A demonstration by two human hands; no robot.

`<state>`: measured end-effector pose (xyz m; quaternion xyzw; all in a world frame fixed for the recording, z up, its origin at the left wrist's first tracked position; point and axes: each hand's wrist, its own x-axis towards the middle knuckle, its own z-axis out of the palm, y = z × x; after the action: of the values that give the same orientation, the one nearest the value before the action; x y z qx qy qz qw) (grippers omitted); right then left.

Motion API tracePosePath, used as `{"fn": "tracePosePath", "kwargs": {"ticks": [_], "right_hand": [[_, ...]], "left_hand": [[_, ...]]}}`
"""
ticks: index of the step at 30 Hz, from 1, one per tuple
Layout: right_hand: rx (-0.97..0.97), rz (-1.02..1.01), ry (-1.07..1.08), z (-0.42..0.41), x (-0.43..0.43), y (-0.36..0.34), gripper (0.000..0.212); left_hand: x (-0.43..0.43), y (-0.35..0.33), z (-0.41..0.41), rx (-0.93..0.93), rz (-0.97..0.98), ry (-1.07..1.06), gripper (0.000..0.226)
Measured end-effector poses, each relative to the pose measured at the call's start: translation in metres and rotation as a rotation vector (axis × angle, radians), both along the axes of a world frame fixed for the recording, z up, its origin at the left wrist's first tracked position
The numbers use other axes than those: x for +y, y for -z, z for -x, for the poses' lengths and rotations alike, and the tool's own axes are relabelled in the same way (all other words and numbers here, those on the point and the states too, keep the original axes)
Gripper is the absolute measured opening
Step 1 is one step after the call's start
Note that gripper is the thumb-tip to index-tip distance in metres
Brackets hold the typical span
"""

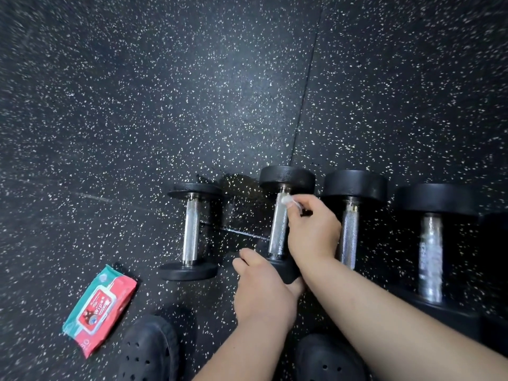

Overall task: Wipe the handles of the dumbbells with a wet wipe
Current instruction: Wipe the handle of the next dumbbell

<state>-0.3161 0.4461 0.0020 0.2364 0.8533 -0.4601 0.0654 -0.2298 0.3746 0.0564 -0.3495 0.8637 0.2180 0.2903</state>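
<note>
1. Black rubber flooring [137, 105] flecked with white fills the frame; a seam runs from the upper centre down toward the row of dumbbells.
2. Lower left: red-and-teal wipes pack [100, 306], lying flat on the floor, well apart from the hands.
3. Left of centre: first dumbbell [191, 232], the smallest, with its knurled chrome handle pointing up the frame; neither hand touches it.
4. Bottom edge: left clog [149, 350], black and perforated.
5. Lower centre: left hand [264, 292], fingers curled round the near head of the second dumbbell.
6. Centre: second dumbbell [278, 232], chrome handle between black heads, just right of a dark patch on the floor.
7. Wet wipe [290, 200], a small white wad pressed on the far end of that handle, close to the far head.
8. Right hand [313, 229], pinching the wet wipe between thumb and fingers, its forearm crossing over the left hand's fingers.
9. Bottom edge, right of centre: right clog [327, 358].
10. Right of centre: third dumbbell [349, 235], just beside the right hand.
11. Right: fourth dumbbell [431, 254], the largest in view.
</note>
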Motion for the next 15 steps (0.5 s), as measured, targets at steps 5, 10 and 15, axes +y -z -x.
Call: {"fn": "tracePosePath", "kwargs": {"ticks": [5,10,15], "right_hand": [[-0.05,0.087,0.06,-0.008,-0.002,0.001,0.014],[-0.085,0.172,0.127,-0.005,-0.004,0.002,0.006],[-0.215,0.534,0.319,0.009,-0.01,0.009,0.008]], "left_hand": [[-0.002,-0.001,0.001,-0.018,-0.017,-0.001,0.099],[0.0,0.0,-0.001,-0.007,-0.009,-0.003,0.1],[-0.001,-0.003,0.001,-0.027,-0.028,-0.007,0.103]]}}
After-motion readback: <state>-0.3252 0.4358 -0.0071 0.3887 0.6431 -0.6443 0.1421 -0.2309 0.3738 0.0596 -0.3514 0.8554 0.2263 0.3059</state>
